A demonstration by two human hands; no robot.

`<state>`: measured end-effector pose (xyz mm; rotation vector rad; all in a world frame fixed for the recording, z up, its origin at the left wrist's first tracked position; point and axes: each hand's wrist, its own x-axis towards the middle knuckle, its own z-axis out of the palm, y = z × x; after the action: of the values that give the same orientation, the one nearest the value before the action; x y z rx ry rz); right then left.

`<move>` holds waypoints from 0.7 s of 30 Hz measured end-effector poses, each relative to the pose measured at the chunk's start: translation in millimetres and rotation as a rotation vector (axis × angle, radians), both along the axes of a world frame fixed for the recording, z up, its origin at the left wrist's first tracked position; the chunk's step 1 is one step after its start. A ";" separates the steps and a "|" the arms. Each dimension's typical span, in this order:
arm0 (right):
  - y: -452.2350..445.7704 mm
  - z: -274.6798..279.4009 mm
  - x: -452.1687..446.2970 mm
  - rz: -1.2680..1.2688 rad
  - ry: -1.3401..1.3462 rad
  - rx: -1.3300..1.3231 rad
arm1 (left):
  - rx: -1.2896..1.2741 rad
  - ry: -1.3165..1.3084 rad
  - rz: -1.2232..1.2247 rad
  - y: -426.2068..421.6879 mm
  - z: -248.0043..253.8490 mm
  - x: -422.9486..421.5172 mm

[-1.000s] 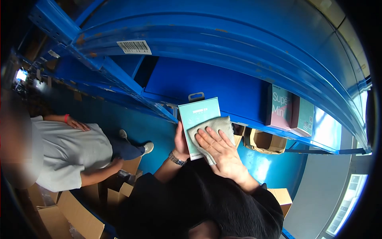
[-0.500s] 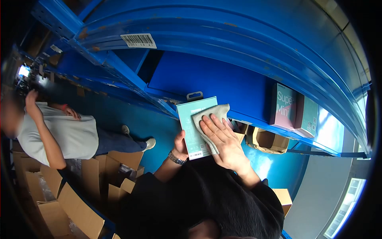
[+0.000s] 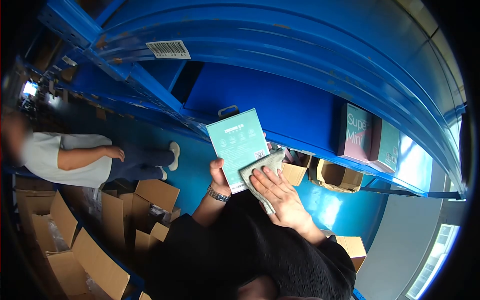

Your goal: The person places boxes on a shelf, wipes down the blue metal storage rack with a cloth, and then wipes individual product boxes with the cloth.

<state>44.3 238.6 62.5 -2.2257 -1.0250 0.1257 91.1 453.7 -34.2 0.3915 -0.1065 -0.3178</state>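
Note:
A flat teal box with a hang tab at its top is tilted in front of the blue shelf. Its lower left edge is in my left hand, thumb on the printed face and most fingers hidden behind. My right hand presses a grey-beige cloth against the box's lower right corner, fingers laid over the cloth. A metal watch band is on my left wrist.
Two boxes, one marked Super Mini, stand on the blue shelf at the right. Below it is an open carton. At the left are a person in a light shirt and several open cartons.
The teal box has moved left and tilted, with my left hand on it. The cloth has slid down to its lower corner. The other person's arm has come down and the person has shifted.

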 end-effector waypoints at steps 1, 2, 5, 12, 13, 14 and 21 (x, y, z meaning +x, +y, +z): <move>-0.7 0.1 -1.6 0.003 0.009 0.007 | -0.008 -0.031 0.005 -3.7 13.1 3.1; -1.7 0.2 -3.0 0.006 0.018 0.013 | -0.016 -0.062 0.009 -5.9 18.7 4.7; -9.0 -5.1 -4.1 0.035 0.072 0.132 | -0.044 -0.028 0.045 -5.3 14.2 4.4; -28.4 -12.7 -8.6 -0.127 0.612 0.857 | -0.173 0.113 0.204 25.3 -86.2 -6.3; -32.4 -16.8 -12.0 -0.126 0.611 0.860 | -0.170 0.112 0.203 24.4 -80.4 -5.4; -37.6 -25.5 -17.2 -0.276 0.714 0.871 | -0.171 0.106 0.214 23.5 -74.7 -6.4; -14.3 -15.8 0.0 -0.222 0.426 0.689 | -0.248 0.175 0.200 3.2 -41.0 -8.1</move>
<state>44.3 224.3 46.7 -1.5702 -0.4796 0.1181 83.0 456.9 -75.3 0.1259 0.0650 -0.1375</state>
